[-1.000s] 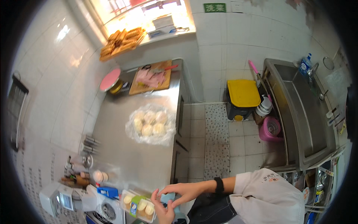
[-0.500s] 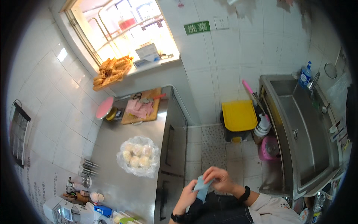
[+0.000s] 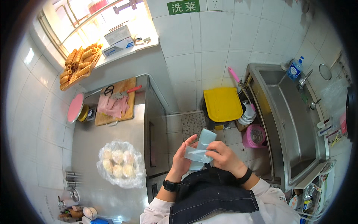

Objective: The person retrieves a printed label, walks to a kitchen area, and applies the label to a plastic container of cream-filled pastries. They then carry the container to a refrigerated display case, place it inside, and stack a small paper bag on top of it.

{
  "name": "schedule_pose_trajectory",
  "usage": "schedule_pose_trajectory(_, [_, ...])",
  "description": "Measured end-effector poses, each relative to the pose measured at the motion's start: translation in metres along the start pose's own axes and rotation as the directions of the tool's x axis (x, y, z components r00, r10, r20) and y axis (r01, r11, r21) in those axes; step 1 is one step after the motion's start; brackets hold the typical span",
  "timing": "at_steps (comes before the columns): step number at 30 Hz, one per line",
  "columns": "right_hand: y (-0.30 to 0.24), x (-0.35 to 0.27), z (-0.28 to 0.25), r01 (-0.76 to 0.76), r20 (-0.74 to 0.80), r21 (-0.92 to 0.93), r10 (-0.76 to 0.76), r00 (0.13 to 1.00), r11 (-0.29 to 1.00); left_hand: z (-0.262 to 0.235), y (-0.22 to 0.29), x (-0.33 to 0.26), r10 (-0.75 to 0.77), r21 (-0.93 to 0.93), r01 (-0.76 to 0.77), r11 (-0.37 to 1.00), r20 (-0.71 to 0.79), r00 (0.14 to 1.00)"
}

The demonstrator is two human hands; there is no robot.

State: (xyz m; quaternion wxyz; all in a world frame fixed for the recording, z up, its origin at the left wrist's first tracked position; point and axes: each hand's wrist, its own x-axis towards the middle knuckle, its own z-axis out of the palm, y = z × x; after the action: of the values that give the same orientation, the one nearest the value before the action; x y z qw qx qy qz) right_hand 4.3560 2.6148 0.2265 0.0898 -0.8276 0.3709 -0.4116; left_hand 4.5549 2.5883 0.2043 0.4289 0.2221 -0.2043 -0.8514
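Holding, lower centre of the frame: one pale-blue sheet (image 3: 206, 140), creased. My right hand (image 3: 226, 158): fingertips pinched on it. My left hand (image 3: 181, 159): against its left edge, grip I cannot tell. Handling, I judge: light, even tension, avoiding tears.

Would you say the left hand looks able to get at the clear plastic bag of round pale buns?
Probably yes: nothing visible stands between the left hand and the plastic bag, though it is busy with a thin pale-blue item.
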Motion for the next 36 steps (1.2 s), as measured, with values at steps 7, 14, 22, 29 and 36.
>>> schedule_pose_trajectory(7, [0.039,0.034,0.012,-0.274,0.178,0.234,0.236,0.955,0.933,-0.007,0.004,0.053,0.037,0.376,0.018,0.927,-0.138,0.990])
schedule_pose_trajectory(14, [0.124,0.070,0.014,-0.190,0.321,0.277,0.096,0.942,0.942,-0.053,0.015,0.115,0.091,0.701,0.063,0.710,-0.180,0.979])
schedule_pose_trajectory(22, [0.270,0.084,0.043,-0.438,0.401,0.407,0.274,0.874,0.801,-0.025,-0.003,0.245,0.035,-0.077,-0.063,0.995,-0.323,0.946])
schedule_pose_trajectory(29, [0.429,0.001,0.054,-0.771,0.691,0.276,0.439,0.574,0.573,-0.015,-0.031,0.315,-0.239,0.221,0.413,0.883,-0.546,0.803])
schedule_pose_trajectory(36, [0.556,-0.099,0.045,-0.962,0.417,-0.070,0.884,0.213,0.264,-0.051,-0.055,0.234,-0.022,0.134,0.194,0.972,-0.767,0.641])
